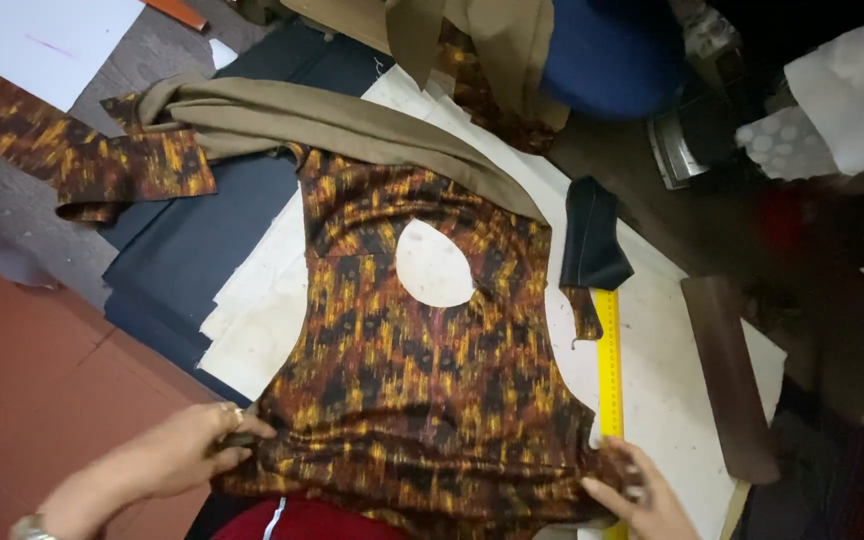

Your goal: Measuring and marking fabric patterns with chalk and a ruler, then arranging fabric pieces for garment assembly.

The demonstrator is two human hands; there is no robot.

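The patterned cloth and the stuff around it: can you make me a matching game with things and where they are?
Things:
1. patterned cloth
2. yellow ruler
3. left hand
4. dark folded scrap

Places:
A. pinching the cloth's lower left edge
B. lying spread flat, with an oval hole near its top
C. above the ruler's top end
D. along the cloth's right edge

Pairs: 1-B, 2-D, 3-A, 4-C

The right hand presses the cloth's lower right corner, beside the ruler.
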